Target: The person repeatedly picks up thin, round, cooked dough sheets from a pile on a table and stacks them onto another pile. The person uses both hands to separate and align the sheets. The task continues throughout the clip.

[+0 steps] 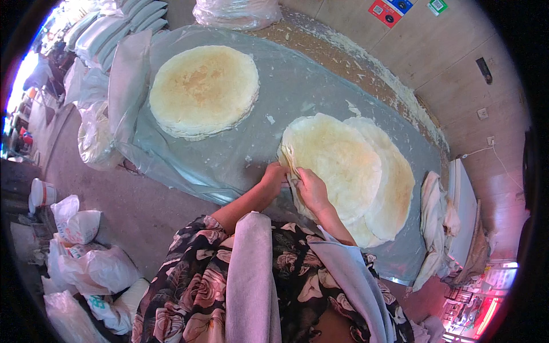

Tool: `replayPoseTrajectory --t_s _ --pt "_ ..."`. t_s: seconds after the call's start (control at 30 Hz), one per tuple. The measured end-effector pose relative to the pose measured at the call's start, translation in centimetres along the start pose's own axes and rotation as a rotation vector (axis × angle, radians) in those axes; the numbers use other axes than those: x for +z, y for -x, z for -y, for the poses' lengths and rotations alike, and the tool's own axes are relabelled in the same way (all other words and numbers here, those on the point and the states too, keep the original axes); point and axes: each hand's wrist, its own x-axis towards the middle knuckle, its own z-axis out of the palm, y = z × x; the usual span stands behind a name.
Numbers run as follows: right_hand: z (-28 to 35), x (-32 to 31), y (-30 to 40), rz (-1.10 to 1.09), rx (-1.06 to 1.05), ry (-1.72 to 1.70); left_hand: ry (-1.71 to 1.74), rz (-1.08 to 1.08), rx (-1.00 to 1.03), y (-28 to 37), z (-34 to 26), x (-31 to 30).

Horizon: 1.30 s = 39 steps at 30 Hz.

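Note:
Thin round flatbreads lie overlapping on the plastic-covered table in front of me, pale with light brown patches. My left hand grips the near left edge of the upper layers, where they look folded and parted. Close beside it, my right hand pinches the same edge between thumb and fingers. Another flatbread shows from beneath on the right, more browned along its side. To the far left sits a neat thick stack of flatbreads, browned at its centre. My fingertips are partly hidden by the bread.
Clear plastic sheeting covers the table, with scattered crumbs. Flour and flakes line the board along the wall. Stacked sacks stand at the far left, a wrapped bundle at the back. Bags rest lower left; a cloth hangs right.

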Motion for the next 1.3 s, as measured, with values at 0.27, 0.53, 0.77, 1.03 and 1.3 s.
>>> replayPoseTrajectory --t_s 0.27,0.53,0.77,1.03,1.3 --pt "2.3 -1.8 0.2 -0.135 0.113 -0.016 -0.170 0.247 0.040 -0.3 -0.1 0.1" --pt "1.9 -2.1 -0.6 -0.172 0.118 0.027 -0.163 0.197 0.137 -0.1 0.6 1.1" --pt "-11.3 -15.7 -1.4 -0.305 0.356 -0.859 -0.041 0.291 0.131 -0.4 -0.4 -3.1" --pt "-16.0 -40.1 0.4 -0.371 0.312 -0.465 -0.120 0.167 0.086 -0.8 -0.3 -3.9" --pt "-13.7 -49.0 2.7 -0.468 0.250 -0.315 -0.148 0.186 0.046 -1.9 0.9 -2.4"
